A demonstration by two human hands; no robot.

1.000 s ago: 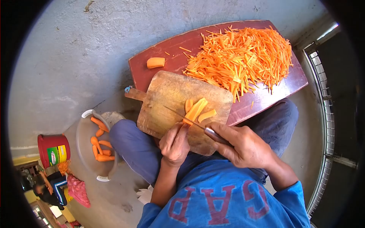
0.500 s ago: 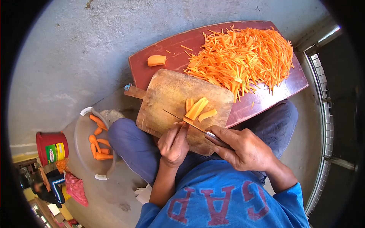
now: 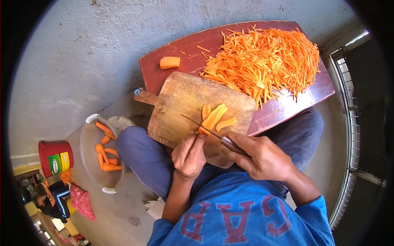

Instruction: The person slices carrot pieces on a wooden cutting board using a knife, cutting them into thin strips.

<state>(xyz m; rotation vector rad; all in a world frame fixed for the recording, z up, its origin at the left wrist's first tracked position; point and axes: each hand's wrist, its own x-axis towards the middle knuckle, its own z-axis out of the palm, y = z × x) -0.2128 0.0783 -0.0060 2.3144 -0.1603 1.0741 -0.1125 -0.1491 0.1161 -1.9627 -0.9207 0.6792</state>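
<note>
Red table [image 3: 193,49] by blue-grey wall [image 3: 115,41], worn wooden board [image 3: 176,98], left fingers [image 3: 196,148] pinching carrot [image 3: 214,117], right fingers [image 3: 243,142] gripping knife [image 3: 226,141]

Left hand [image 3: 188,158] pinched at the fingertips [image 3: 201,136]; forearm [image 3: 177,201] lay behind them. Right hand [image 3: 262,158] gripped, fingers curled, wrist [image 3: 293,178] behind.
</note>
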